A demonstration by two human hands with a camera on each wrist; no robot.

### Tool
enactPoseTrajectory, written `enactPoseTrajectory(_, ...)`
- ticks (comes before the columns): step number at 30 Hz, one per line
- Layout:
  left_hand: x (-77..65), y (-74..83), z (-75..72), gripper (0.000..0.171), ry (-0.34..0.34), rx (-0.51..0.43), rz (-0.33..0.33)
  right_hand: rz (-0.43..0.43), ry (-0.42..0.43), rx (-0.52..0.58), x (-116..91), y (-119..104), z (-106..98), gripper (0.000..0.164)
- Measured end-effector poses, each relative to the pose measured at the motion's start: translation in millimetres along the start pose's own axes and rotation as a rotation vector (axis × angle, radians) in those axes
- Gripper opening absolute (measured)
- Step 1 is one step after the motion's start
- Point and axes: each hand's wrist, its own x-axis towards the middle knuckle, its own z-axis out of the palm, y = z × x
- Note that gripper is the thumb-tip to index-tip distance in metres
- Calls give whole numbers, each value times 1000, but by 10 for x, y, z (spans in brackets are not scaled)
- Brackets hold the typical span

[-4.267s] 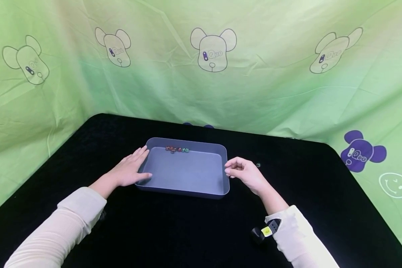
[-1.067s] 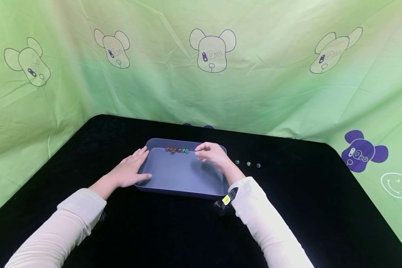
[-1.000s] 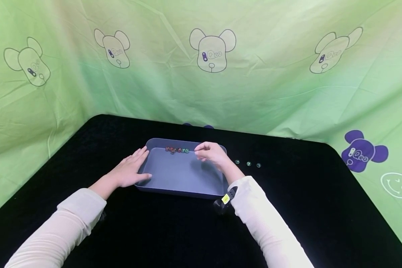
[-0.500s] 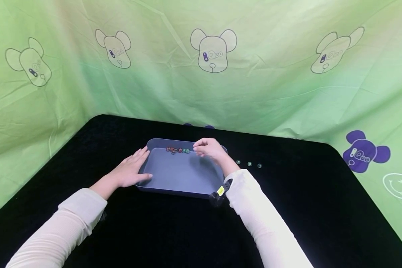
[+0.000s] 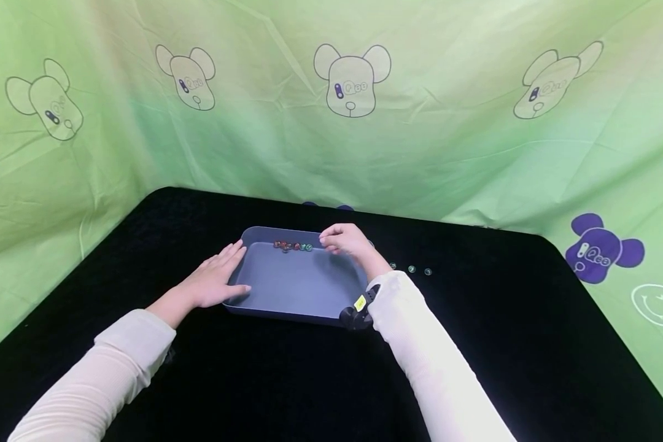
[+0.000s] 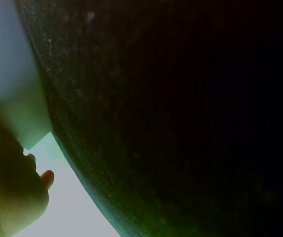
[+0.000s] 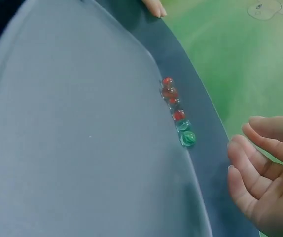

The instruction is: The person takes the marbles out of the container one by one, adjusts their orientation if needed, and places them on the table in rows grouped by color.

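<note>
A shallow blue-grey tray (image 5: 293,285) sits on the black tabletop in the head view. My left hand (image 5: 212,277), fingers straight and spread, rests over its left rim; the left wrist view catches only part of a hand (image 6: 16,197), dark and blurred. Over the tray's far right part hovers my right hand (image 5: 347,240). Its fingers are loosely bent, and the right wrist view shows nothing between them. Several glass marbles line the tray's far wall, among them a red marble (image 7: 179,114) and, at the end nearest my right fingers, a green marble (image 7: 188,138).
Right of the tray, three greenish marbles lie in a row on the black cloth (image 5: 475,319), including a middle marble (image 5: 411,269). A green curtain (image 5: 254,153) with mouse-like drawings surrounds the table. A black wrist camera (image 5: 356,316) hangs from my right sleeve.
Seconds ago my right hand was at the tray's right rim, with one marble visible on the cloth; now three show there. Lately it has shifted slightly toward the far wall. My left hand stays put.
</note>
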Motion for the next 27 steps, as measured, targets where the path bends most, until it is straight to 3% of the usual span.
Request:
enactPoseTrajectory(18, 20, -14, 3, 80, -16, 14, -19, -15, 38, -15, 148, 5, 92, 17)
enactPoseTrajectory(27, 20, -28, 28, 81, -18, 9, -26, -33, 19, -47, 216, 95, 111, 19)
